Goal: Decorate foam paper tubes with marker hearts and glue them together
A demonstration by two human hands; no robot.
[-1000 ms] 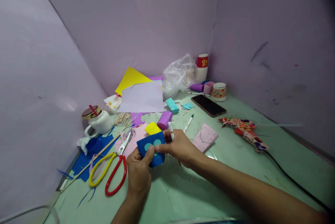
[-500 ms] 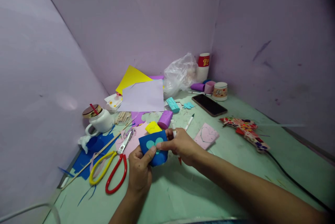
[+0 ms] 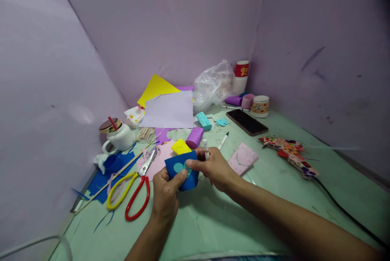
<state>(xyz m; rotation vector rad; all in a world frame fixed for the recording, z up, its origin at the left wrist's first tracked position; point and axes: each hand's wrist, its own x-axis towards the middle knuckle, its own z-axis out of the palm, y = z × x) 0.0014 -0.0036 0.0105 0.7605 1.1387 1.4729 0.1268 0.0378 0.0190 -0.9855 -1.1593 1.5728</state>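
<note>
A: The right hand's (image 3: pixel 218 170) thumb is higher up than half a second ago! It hides most of the right round part of the teal shape (image 3: pixel 178 167) now.

B: Where's the blue piece (image 3: pixel 191 180)?

A: Up in both hands, over the green table (image 3: pixel 213 230), just in front of the yellow piece (image 3: pixel 180 147). The left hand (image 3: pixel 167 191) pinches its low left side, thumb in front. The right hand pinches the top right side and has a white pen (image 3: pixel 206 147) tucked in its fingers too.

B: How do you do this bit well?

A: I think you hold still with the left hand and push gently with the right thumb. Put fingers behind, so the blue piece doesn't bend. Go from the middle out to the edges.

B: Is the teal shape stuck on?

A: I can't tell, the thumbs are in the way.

B: And that pen?

A: I'd keep its red tip (image 3: pixel 211 183) away from the blue. It could make a mark!
</note>
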